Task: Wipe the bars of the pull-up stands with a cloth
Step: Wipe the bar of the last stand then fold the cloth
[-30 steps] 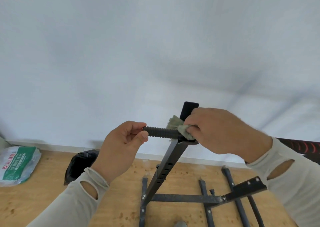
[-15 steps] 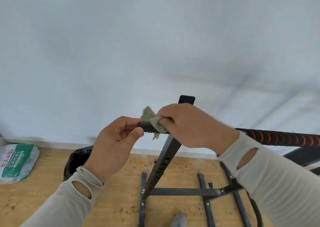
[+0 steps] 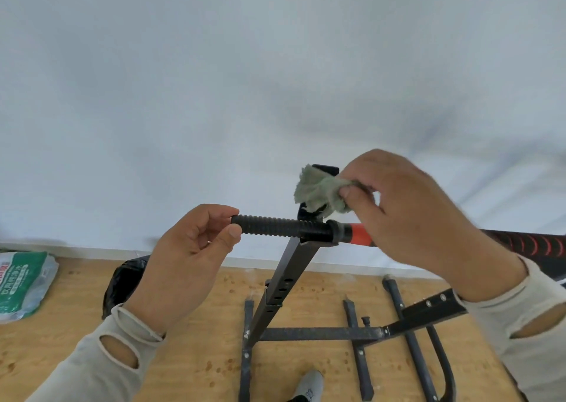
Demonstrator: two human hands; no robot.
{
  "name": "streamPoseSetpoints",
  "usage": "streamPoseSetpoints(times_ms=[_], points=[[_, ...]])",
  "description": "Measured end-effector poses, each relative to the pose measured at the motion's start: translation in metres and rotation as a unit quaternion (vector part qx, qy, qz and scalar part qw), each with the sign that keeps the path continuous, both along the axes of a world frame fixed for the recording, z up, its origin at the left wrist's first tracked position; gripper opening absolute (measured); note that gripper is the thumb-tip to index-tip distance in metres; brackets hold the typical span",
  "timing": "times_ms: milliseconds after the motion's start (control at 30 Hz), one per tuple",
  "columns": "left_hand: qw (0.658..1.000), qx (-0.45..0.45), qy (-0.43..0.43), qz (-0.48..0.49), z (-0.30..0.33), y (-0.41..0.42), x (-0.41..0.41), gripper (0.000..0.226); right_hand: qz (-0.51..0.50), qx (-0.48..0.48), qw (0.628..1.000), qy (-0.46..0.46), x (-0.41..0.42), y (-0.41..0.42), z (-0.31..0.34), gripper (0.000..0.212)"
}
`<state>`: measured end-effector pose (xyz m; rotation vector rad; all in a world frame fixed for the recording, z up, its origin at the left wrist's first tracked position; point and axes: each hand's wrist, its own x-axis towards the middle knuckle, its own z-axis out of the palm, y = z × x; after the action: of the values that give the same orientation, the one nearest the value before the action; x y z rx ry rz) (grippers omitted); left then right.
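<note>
White wall, wood floor [image 3: 190,355]. My left hand [image 3: 186,260] pinches the bar [image 3: 269,225] end; right hand [image 3: 407,215] clamps cloth [image 3: 318,193] above it. Wiping looks unfinished.

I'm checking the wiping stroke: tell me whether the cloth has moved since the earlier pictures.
Yes. The cloth, pinched by the right hand, has lifted off the ribbed bar it was wrapped around and now sits above it, beside the upright post's top.

The right hand [image 3: 410,218] has lifted the cloth [image 3: 320,192] off the bar [image 3: 275,226]; half a second ago it was wrapped round the ribbed end beside the left hand. It now hangs pinched above the upright, seemingly clear of the bar, whose ribbed end and orange section [image 3: 360,233] have come into view.
</note>
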<state>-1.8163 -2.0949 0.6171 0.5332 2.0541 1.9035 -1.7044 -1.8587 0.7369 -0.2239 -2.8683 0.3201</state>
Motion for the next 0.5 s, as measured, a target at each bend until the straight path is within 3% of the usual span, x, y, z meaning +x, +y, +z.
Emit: streamPoseSetpoints(times_ms=[167, 267, 400, 500], points=[[1.0, 0.01, -0.011, 0.002, -0.001, 0.001, 0.001, 0.026, 0.025, -0.027, 0.985, -0.169, -0.002, -0.003, -0.02, 0.017], [0.999, 0.023, -0.023, 0.005, 0.002, 0.002, 0.002, 0.027, 0.019, -0.052, 0.98, -0.19, -0.009, 0.0, -0.013, 0.018], [0.999, 0.027, -0.027, 0.012, 0.003, 0.003, 0.002, 0.02, 0.039, 0.051, 0.978, -0.2, -0.025, -0.011, -0.013, 0.02], [0.999, 0.03, -0.027, 0.017, 0.003, 0.004, 0.003, 0.018, 0.052, 0.039, 0.982, -0.176, -0.038, -0.025, -0.017, 0.024]])
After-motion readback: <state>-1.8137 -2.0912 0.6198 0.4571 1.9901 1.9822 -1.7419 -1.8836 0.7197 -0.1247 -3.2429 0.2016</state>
